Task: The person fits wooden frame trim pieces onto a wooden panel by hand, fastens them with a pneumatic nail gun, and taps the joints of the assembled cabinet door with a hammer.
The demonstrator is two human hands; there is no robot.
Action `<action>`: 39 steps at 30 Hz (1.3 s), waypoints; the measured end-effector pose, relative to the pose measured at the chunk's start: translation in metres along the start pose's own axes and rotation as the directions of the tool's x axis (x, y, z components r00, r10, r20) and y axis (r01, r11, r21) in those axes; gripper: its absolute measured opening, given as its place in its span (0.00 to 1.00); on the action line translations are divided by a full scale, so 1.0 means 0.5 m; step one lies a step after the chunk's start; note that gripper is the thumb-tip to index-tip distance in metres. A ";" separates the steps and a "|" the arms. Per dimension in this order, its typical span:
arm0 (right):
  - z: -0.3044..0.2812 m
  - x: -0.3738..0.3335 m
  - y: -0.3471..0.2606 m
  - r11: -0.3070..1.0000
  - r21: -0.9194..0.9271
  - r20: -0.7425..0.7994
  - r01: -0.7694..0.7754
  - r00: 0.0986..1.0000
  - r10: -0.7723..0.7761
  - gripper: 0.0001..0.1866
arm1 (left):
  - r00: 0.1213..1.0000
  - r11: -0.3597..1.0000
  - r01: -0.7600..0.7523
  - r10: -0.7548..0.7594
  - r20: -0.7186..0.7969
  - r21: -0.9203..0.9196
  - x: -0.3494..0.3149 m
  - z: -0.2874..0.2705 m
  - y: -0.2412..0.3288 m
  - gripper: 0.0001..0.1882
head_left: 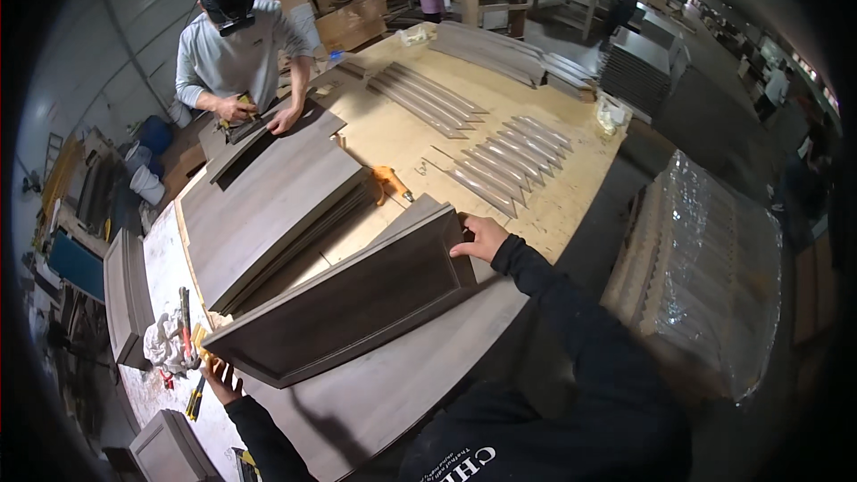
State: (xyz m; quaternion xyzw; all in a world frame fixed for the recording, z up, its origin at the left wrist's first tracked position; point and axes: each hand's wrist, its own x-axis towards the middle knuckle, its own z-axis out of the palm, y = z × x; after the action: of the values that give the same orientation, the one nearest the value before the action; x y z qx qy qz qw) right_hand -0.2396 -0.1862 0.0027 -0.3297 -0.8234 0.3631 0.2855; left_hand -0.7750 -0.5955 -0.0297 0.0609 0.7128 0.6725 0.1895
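beyond the right end of the framed panel [348,299], bare tabletop [553,219] leaves a hand a way toward the moulding strips [504,161]. past the panel's middle, an orange tool [384,183] lies in the path; behind the panel's left half, stacked boards [268,205] block low passage. off its left end, a rag [163,344] and a red-and-black tool [187,330] crowd the reach. on its near side, room is open above a flat board [384,406].

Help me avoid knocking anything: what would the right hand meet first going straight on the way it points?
The right hand would first meet the framed panel whose end it holds. Beyond that, the orange pistol-shaped tool seems roughly in line, though depth is hard to judge.
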 end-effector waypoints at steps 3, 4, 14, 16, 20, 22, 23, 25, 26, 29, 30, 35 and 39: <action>0.030 0.050 -0.024 0.995 0.096 0.042 0.040 0.998 -0.044 0.24 | 0.979 1.000 -0.006 0.012 -0.203 0.027 -0.041 -0.021 0.028 0.40; 0.040 0.061 -0.028 0.992 0.123 0.062 0.040 0.997 -0.048 0.24 | 0.972 0.998 0.010 0.003 -0.235 0.057 -0.049 -0.027 0.042 0.40; 0.089 0.021 -0.156 0.962 0.229 -0.325 0.150 0.943 -0.070 0.29 | 0.949 0.993 -0.018 0.054 -0.310 0.119 -0.038 -0.121 0.045 0.29; 0.098 0.020 -0.184 0.940 0.316 -0.387 0.130 0.922 0.003 0.28 | 0.960 0.988 -0.051 0.088 -0.264 0.142 -0.035 -0.108 0.044 0.28; 0.116 0.027 -0.185 0.915 0.402 -0.379 -0.021 0.907 0.187 0.25 | 0.933 0.984 -0.091 0.139 -0.331 0.156 -0.049 -0.066 0.044 0.28; 0.126 0.029 -0.183 0.935 0.355 -0.432 -0.016 0.884 0.179 0.23 | 0.927 0.977 -0.081 0.147 -0.344 0.198 -0.050 -0.075 0.045 0.27; 0.132 0.029 -0.181 0.940 0.340 -0.451 -0.017 0.875 0.179 0.22 | 0.925 0.972 -0.076 0.152 -0.348 0.222 -0.049 -0.080 0.047 0.27; 0.139 0.031 -0.178 0.967 0.245 -0.547 0.068 0.833 0.080 0.22 | 0.933 0.968 -0.091 0.164 -0.321 0.233 -0.053 -0.085 0.049 0.26; 0.140 0.029 -0.176 0.967 0.246 -0.545 0.068 0.834 0.081 0.22 | 0.935 0.967 -0.095 0.168 -0.312 0.238 -0.055 -0.087 0.048 0.26; 0.141 0.029 -0.185 0.976 0.204 -0.584 0.073 0.809 0.061 0.21 | 0.924 0.947 -0.124 0.219 -0.314 0.297 -0.071 -0.071 0.056 0.24; 0.140 0.028 -0.191 0.966 0.256 -0.568 0.043 0.815 0.115 0.21 | 0.921 0.934 -0.131 0.239 -0.308 0.331 -0.076 -0.070 0.058 0.24; 0.139 0.036 -0.200 0.960 0.278 -0.586 0.027 0.797 0.147 0.20 | 0.887 0.875 -0.224 0.366 -0.282 0.430 -0.120 -0.055 0.064 0.20; 0.135 0.047 -0.194 0.960 0.273 -0.612 0.057 0.780 0.128 0.20 | 0.856 0.820 -0.279 0.449 -0.258 0.499 -0.185 -0.014 0.087 0.19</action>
State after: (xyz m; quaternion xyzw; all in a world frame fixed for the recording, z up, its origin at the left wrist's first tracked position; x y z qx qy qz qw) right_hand -0.3346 -0.2468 0.0458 -0.4034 -0.6168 0.3500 0.5781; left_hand -0.6995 -0.6299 0.0306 0.1140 0.8438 0.5148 -0.0996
